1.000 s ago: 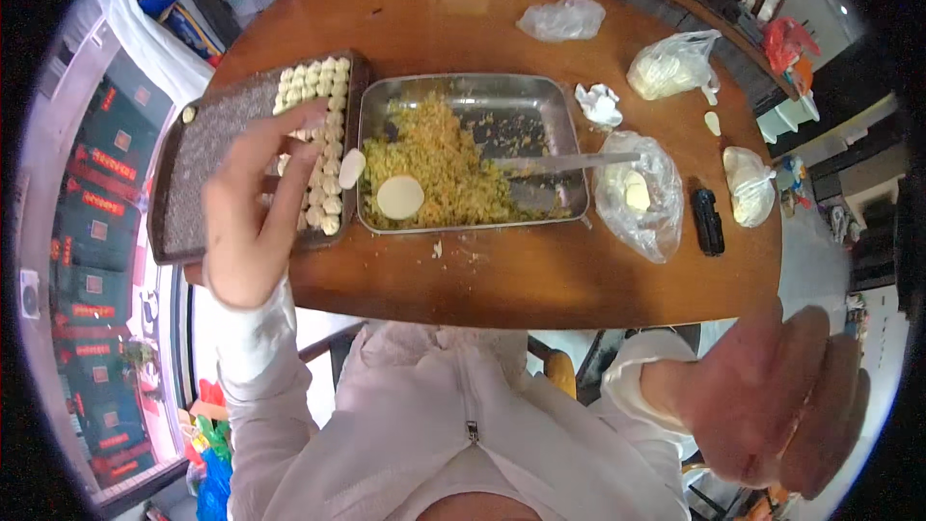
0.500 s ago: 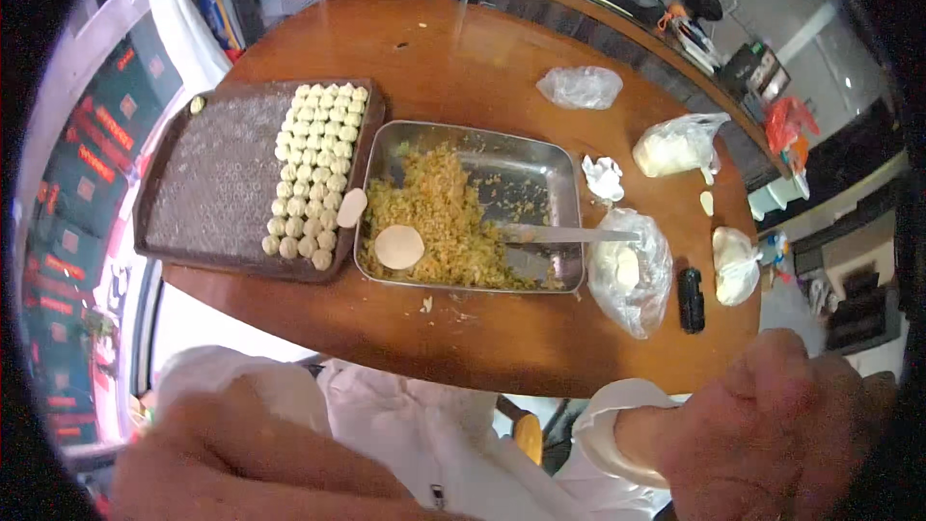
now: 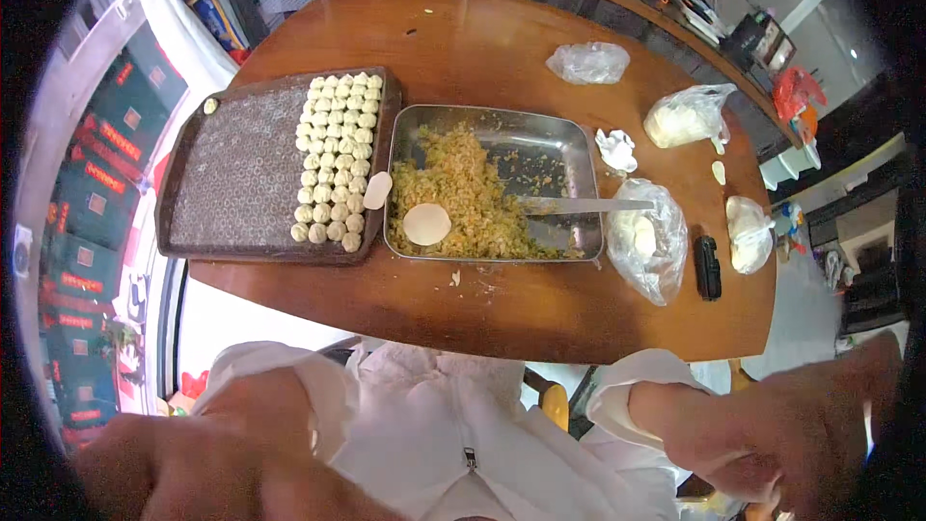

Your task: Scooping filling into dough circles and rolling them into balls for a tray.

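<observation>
Both my hands are raised close to the view, off the table. My left hand (image 3: 212, 458) is at the lower left, its fingers cut off by the lower rim. At the lower right, my right hand (image 3: 772, 425) has its fingers partly lost in the dark rim; what either hand touches is hidden. Beyond them stands a steel tray (image 3: 497, 257) of crumbly yellow-green filling (image 3: 463, 193). One round dough wrapper (image 3: 427, 224) lies on the filling, another wrapper (image 3: 378, 190) against the tray's left edge. A long flat metal spatula (image 3: 584, 205) rests in the filling, its end over the right rim.
Left on the table (image 3: 463, 309), a dark board (image 3: 236, 174) carries rows of small pleated dumplings (image 3: 338, 140). To the right lie a clear bag with dough (image 3: 644, 236), a black object (image 3: 707, 268), two more dough bags (image 3: 687, 118), crumpled tissue (image 3: 615, 150) and an empty-looking plastic bag (image 3: 588, 64).
The view has tilted a little, so the table sits higher and further right. My right hand has lowered and turned toward the rim; my left hand has also lowered. Things on the table stayed put.
</observation>
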### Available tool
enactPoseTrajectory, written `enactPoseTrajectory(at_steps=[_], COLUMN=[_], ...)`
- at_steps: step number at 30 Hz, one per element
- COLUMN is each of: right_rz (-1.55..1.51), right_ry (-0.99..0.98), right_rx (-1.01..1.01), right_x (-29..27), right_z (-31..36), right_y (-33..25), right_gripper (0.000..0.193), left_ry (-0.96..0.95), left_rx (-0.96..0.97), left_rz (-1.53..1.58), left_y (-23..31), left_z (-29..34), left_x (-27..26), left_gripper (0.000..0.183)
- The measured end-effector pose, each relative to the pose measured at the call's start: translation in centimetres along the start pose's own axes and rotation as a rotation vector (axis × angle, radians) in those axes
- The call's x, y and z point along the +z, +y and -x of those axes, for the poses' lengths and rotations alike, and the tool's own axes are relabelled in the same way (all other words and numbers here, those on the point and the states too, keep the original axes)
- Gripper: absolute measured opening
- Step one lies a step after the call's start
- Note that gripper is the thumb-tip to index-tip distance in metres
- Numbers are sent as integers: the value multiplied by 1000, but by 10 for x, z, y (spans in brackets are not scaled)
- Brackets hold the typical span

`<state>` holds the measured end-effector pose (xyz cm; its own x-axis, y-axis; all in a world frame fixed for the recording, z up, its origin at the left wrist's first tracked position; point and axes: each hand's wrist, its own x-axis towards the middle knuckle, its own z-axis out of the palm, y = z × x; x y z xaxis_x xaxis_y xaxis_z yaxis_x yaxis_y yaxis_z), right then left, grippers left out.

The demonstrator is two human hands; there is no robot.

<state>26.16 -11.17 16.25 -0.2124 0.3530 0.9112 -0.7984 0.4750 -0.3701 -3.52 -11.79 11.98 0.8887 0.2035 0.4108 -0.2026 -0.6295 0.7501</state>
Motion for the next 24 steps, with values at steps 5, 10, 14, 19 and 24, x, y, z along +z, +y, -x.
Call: enactPoseTrajectory(at_steps=[5, 10, 14, 19, 24], right_rz=[-331, 338, 1378, 1503, 1795], right_ry=[-272, 293, -427, -583, -440], right_rx=[-137, -98, 468, 363, 242], right_x=[11, 1, -47, -66, -101], right_z=[10, 69, 41, 51, 61], right_y=[-9, 62, 141, 179, 161], right_gripper=[40, 12, 19, 17, 19], left_ry=[-59, -175, 147, 595, 513], left_rx=[-8, -164, -571, -642, -712], left_rz=[38, 105, -128, -769, -642], left_y=[3, -27, -76, -133, -150], left_z=[15, 44, 62, 60, 76], left_x=[-15, -43, -79, -93, -98], left_gripper=[31, 32, 33, 38, 35])
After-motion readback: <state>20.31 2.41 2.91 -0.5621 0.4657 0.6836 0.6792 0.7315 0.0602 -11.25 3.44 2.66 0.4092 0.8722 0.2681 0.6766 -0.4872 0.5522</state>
